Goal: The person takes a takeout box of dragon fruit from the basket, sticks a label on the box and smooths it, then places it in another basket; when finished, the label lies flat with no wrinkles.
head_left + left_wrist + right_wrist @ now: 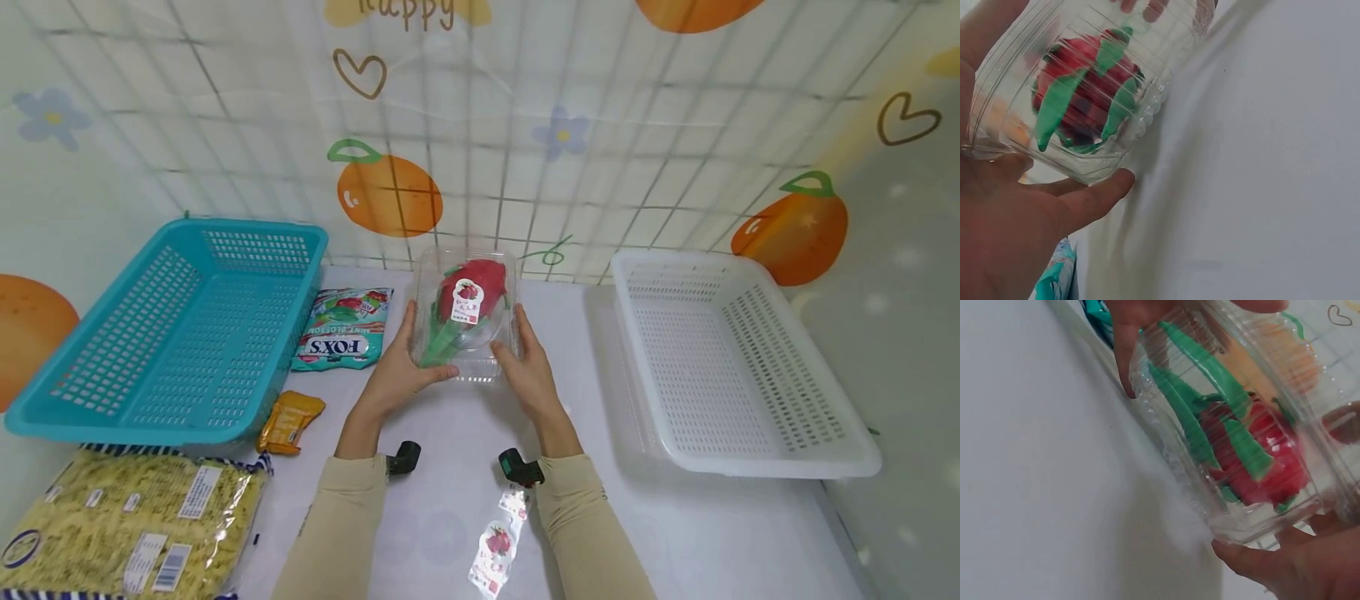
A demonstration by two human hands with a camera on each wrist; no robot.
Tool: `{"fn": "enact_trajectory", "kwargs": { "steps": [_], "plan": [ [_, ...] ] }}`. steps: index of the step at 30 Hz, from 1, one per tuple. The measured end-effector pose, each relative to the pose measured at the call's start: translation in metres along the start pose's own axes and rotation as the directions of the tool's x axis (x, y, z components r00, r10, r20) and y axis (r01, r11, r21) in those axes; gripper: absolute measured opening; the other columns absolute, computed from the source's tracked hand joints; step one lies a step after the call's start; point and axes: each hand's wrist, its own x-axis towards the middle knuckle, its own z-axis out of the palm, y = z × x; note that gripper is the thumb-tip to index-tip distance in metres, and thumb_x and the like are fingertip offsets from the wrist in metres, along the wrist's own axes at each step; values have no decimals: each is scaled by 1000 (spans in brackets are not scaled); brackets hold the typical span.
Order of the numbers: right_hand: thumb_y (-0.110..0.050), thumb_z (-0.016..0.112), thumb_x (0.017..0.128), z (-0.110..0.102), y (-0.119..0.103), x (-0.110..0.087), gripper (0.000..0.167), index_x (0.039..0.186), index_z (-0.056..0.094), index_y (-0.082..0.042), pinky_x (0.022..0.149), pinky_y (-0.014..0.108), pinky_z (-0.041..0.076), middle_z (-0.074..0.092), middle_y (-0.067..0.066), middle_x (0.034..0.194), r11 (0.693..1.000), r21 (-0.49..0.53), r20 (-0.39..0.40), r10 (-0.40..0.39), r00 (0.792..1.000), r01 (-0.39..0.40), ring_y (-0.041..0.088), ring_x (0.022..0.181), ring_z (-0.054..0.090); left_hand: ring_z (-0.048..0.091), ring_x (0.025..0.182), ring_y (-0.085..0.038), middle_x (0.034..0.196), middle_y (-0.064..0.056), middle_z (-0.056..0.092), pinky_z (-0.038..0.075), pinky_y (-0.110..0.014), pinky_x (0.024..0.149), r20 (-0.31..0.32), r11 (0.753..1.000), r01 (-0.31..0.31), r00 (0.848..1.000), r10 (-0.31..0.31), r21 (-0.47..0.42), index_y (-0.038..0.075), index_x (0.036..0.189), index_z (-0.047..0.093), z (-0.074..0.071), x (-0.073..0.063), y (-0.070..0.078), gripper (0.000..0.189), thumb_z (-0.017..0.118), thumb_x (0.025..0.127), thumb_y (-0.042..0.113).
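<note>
A clear plastic box [480, 368] is held up over the white table between both hands. Inside it lies a red dragon fruit [486, 277] with green leaf-like tips, and a white sticker [467, 302] with a fruit picture shows on the lid. My left hand [396, 377] grips the box's left side, thumb across the near corner. On the opposite side my right hand [531, 373] holds it, thumb on top and fingers along the wall. Both wrist views show the fruit [1085, 94] through the clear plastic, and fingers [1244, 557] against the box.
At left stands a teal basket [206, 350], with a Fox's candy bag [342, 329] and an orange packet [291, 422] beside it. A large yellowish food pack [97, 517] lies in front. A white basket [630, 358] stands right. A sticker strip [495, 546] lies near the forearms.
</note>
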Motion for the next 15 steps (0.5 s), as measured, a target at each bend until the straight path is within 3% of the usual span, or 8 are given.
{"fn": "enact_trajectory", "kwargs": {
  "steps": [7, 15],
  "plan": [
    [-26, 58, 102, -4, -9, -3, 71, 164, 24, -27, 129, 52, 12, 22, -2, 171, 1000, 17, 1, 13, 1000, -13, 22, 160, 13, 3, 161, -28, 174, 6, 1, 11, -68, 124, -14, 998, -30, 999, 29, -62, 35, 164, -3, 2, -3, 5, 125, 89, 80, 26],
    [-29, 54, 104, -14, -25, -7, 66, 164, 24, -27, 130, 50, 13, 22, -4, 171, 1000, 25, 4, 18, 1000, -18, 20, 160, 12, 7, 160, -26, 173, 8, 5, 13, -67, 124, -26, 994, -48, 999, 46, -97, 36, 164, -1, 3, -6, 19, 129, 91, 75, 42]
  ]
}}
